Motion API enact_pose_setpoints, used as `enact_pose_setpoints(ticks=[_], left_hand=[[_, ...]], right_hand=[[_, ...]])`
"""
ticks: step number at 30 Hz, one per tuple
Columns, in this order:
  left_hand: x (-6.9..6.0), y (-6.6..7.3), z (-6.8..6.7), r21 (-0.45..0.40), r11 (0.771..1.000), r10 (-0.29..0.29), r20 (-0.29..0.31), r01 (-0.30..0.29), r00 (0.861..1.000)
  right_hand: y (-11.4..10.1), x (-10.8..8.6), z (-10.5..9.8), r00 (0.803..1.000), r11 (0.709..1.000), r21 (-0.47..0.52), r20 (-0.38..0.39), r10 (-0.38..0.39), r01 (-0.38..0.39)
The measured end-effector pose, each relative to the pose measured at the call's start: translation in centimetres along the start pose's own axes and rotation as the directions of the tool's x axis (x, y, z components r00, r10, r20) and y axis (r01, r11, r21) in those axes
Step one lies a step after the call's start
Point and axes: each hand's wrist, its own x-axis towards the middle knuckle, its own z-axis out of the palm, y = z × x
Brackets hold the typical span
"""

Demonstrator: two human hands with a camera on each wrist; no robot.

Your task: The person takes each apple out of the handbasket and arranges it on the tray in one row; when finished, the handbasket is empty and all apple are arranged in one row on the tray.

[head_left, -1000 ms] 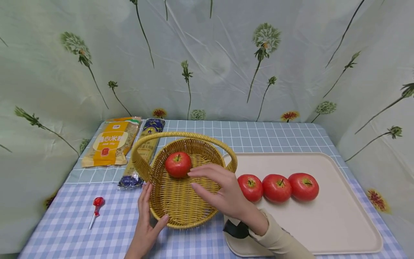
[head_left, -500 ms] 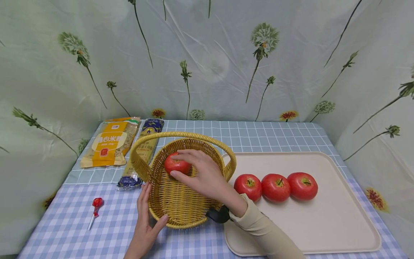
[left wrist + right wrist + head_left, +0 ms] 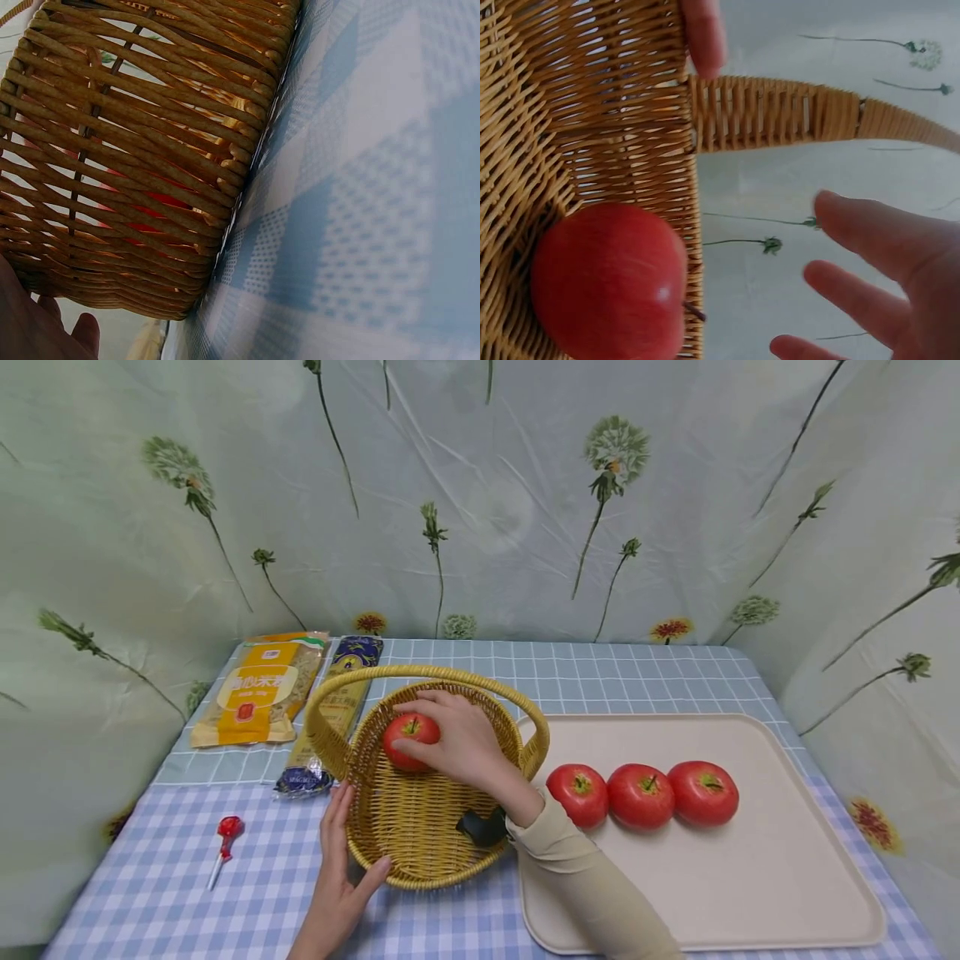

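A wicker basket (image 3: 408, 839) with an arched handle stands on the checked cloth. Inside, near its far left wall, lies one red apple (image 3: 417, 727). My right hand (image 3: 468, 739) hovers over that apple with fingers spread; in the right wrist view a gap shows between the fingers and the apple (image 3: 607, 281). My left hand (image 3: 337, 868) lies against the basket's left front side, fingers straight along the outside and thumb at the front rim. In the left wrist view part of the left hand (image 3: 37, 322) touches the woven wall (image 3: 135, 165).
Right of the basket is a beige tray (image 3: 780, 877) bearing a row of three red apples (image 3: 641, 796). A yellow food packet (image 3: 258, 689) and a spaghetti packet (image 3: 345, 693) lie at the back left. A red lollipop (image 3: 227, 839) lies at the left.
My right hand has moved left and further into the basket, from beside the apple to over it. The left hand, basket and apples stay in place.
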Motion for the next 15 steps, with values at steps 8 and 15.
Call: enact_pose_setpoints(ticks=[8, 15], left_hand=[[0.1, -0.2, 0.1, 0.003, 1.000, -0.019, -0.002, 0.019, 1.000], [0.2, -0.1, 0.1, 0.011, 1.000, -0.024, -0.005, 0.024, 1.000]], right_hand=[[0.8, 1.1, 1.1, 0.991, 0.992, -0.116, 0.121, 0.052, -0.038], [1.2, 1.8, 1.6, 0.978, 0.983, -0.167, 0.182, 0.103, -0.073]])
